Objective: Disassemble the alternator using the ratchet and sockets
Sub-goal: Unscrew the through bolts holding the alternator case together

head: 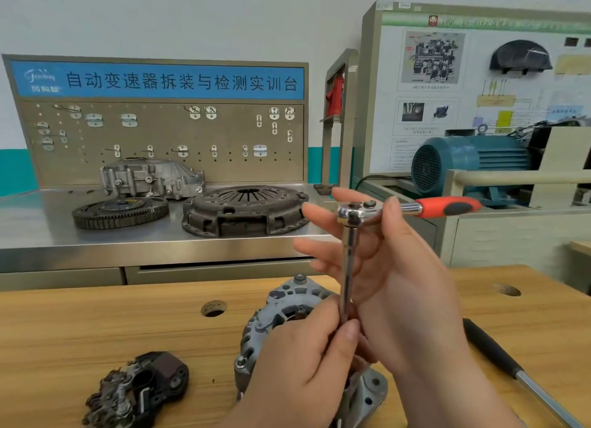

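Ratchet held level above the alternator, red handle pointing right. Extension bar hangs vertically from its head. Right hand pinches the ratchet head between thumb and forefinger, other fingers spread. Left hand pinches the bar's lower end. Alternator sits on the near wooden bench, centre.
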`<action>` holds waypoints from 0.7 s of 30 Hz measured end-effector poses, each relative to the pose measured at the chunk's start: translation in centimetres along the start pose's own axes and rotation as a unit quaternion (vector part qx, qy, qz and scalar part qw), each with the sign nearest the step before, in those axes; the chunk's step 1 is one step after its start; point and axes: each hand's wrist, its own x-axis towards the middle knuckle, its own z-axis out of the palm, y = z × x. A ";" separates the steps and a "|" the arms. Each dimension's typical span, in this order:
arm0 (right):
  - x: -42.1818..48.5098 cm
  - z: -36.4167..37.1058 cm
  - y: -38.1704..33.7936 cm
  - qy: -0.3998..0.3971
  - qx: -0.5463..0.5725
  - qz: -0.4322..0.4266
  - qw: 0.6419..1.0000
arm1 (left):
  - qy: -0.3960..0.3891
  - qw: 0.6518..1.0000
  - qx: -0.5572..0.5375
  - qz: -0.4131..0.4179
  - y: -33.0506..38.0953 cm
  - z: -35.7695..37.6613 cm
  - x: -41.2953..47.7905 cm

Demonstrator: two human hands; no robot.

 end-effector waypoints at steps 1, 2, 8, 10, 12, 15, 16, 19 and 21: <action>0.0 0.1 0.2 0.000 -0.014 -0.009 1.000 | 0.008 1.000 0.007 0.001 -0.1 0.0 0.0; 0.0 0.0 0.1 0.005 -0.034 -0.032 0.999 | 0.014 1.000 0.007 -0.001 0.0 0.1 0.1; 0.4 0.1 0.0 0.005 -0.227 -0.143 0.963 | 0.025 0.999 0.019 -0.011 -0.2 0.2 0.3; 0.2 0.3 0.2 0.013 -0.125 -0.127 0.984 | 0.019 1.000 0.010 -0.010 -0.3 0.1 0.2; 0.0 0.3 0.1 0.009 -0.042 -0.073 0.996 | 0.007 1.000 -0.003 -0.005 -0.1 0.1 0.1; 0.1 0.0 -0.1 -0.005 0.022 0.010 1.000 | -0.004 1.000 -0.013 -0.001 0.1 0.0 -0.1; 0.1 0.0 -0.1 -0.006 0.020 0.015 1.000 | 0.000 1.000 -0.005 0.001 0.0 0.0 -0.1; 0.0 0.2 0.0 0.008 -0.044 -0.046 0.998 | 0.021 1.000 0.012 -0.003 -0.1 0.1 0.1; 0.2 0.3 -0.1 0.022 -0.136 -0.114 0.984 | 0.030 0.999 0.015 -0.004 -0.3 0.2 0.2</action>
